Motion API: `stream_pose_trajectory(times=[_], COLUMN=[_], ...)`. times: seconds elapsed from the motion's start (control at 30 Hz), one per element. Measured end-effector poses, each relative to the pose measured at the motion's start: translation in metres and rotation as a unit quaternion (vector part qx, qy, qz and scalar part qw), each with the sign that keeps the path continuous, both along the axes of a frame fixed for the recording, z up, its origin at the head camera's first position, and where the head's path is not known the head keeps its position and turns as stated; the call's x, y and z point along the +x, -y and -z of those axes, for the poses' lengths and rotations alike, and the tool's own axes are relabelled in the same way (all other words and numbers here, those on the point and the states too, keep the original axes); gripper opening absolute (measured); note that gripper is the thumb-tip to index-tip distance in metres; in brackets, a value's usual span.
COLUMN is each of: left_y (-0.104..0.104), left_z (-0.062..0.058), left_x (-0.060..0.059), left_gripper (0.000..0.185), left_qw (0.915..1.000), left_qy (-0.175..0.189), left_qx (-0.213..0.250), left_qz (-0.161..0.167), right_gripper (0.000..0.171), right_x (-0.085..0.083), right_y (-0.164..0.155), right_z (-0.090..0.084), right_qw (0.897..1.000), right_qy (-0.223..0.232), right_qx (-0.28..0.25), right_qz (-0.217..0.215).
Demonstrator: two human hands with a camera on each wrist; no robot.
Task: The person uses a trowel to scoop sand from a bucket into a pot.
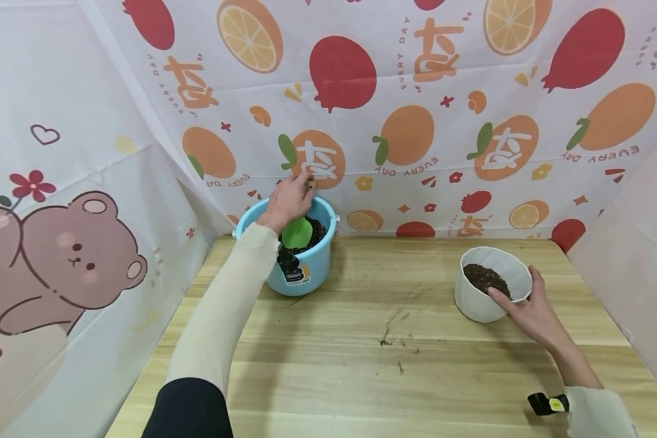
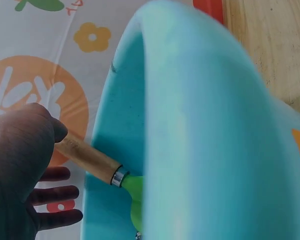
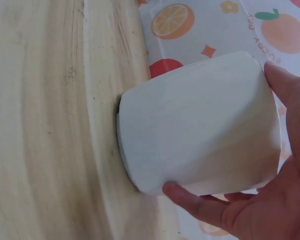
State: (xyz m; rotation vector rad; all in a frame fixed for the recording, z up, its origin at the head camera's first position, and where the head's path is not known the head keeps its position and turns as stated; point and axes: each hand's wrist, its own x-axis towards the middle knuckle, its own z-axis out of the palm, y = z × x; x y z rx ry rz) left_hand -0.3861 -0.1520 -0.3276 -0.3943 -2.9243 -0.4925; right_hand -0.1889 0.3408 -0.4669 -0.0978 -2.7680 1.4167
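At the back left of the table stands a light blue bucket point(image 1: 316, 267) holding dark soil point(image 1: 317, 232). My left hand point(image 1: 286, 204) is over its rim and pinches the wooden handle point(image 2: 90, 160) of a small trowel, the other fingers stretched out. The trowel's green blade point(image 1: 297, 233) is down in the bucket against the soil; its tip is hidden. On the right, a white flower pot point(image 1: 473, 304) with brown soil point(image 1: 486, 278) inside is gripped by my right hand point(image 1: 533, 313), thumb over the rim and fingers along the outside. The pot leans slightly, its base at the table.
Soil crumbs point(image 1: 385, 337) lie scattered on the wooden table point(image 1: 350, 389) between bucket and pot. A fruit-printed cloth point(image 1: 405, 201) hangs close behind both containers. A bear-printed sheet point(image 1: 76, 261) closes the left side, and a pale sheet point(image 1: 635, 261) the right.
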Motion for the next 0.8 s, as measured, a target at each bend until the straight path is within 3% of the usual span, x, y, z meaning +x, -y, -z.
stream_pose_trajectory(times=[0.2,0.5,0.8], left_y=[0.000,0.000,0.006], left_z=[0.000,0.001,0.000], left_x=[-0.002,-0.001,0.000], left_gripper=[0.045,0.046,0.040], left_qw=[0.9996,0.9991,0.9977], left_qy=[0.015,0.023,-0.022], left_qx=[-0.003,-0.004,0.042], left_qz=[0.024,0.034,0.049], right_gripper=[0.090,0.080,0.076], right_x=[0.007,0.008,0.006], right_y=[-0.004,-0.007,-0.008], right_z=[0.004,0.013,0.019], right_qw=[0.997,0.988,0.972], right_qy=[0.007,0.029,0.060], right_qx=[-0.071,-0.146,-0.216], right_qz=[-0.020,-0.049,-0.074])
